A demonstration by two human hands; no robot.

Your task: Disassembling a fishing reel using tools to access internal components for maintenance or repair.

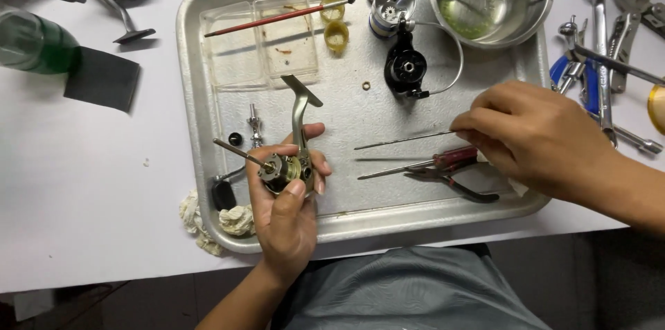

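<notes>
Your left hand (287,198), low in the frame's centre, has its fingers clamped round a small reel body (285,169) above the metal tray (208,60). Right of centre, your right hand (533,139) pinches a thin metal rod (405,140), just above the red-handled pliers (450,167).

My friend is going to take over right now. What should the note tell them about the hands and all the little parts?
Left hand: grips the small gold and silver fishing reel body with its thin shaft, above the tray.
Right hand: pinches the end of a long thin metal rod lying on the dented silver metal tray.
Nearby: red-handled pliers, black rotor part, steel bowl holding a blue brush.
Done: reel is apart, parts laid out.
Left: body still stripped; loose parts remain on the tray.
</notes>
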